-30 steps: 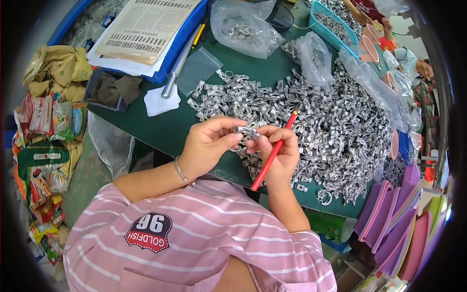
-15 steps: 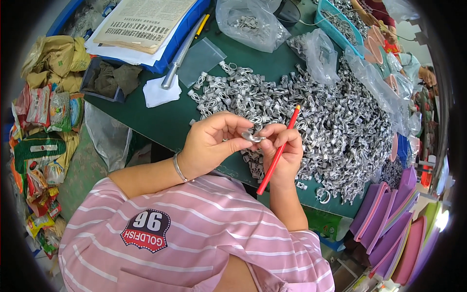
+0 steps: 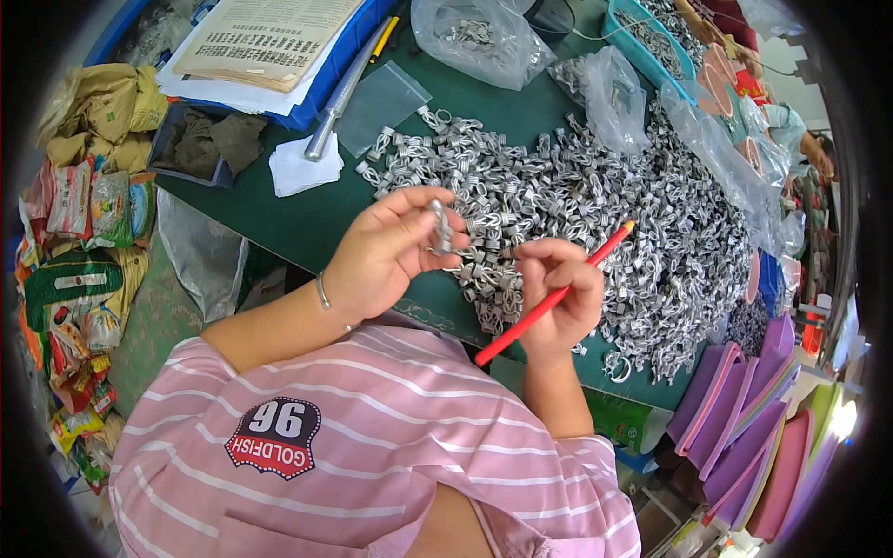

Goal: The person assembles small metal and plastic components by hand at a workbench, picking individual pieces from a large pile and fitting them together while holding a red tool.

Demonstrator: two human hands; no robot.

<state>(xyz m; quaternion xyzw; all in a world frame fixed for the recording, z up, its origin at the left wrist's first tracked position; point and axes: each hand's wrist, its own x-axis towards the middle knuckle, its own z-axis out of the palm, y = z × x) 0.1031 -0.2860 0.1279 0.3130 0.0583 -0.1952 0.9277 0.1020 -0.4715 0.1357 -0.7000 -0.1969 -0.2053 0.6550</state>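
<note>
Head view: single fisheye, worn on head, faces steeply down, close over hands (image 3: pixel 465 270) and green desk (image 3: pixel 307 223); edges bend at rim.

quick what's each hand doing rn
Left hand: closed on a small metal clip.
Right hand: closed on a red pencil.

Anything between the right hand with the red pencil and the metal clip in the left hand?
Nothing visible. The left hand pinches the metal clip above the green table; the right hand, gripping the red pencil, sits beside it across open space.
</note>
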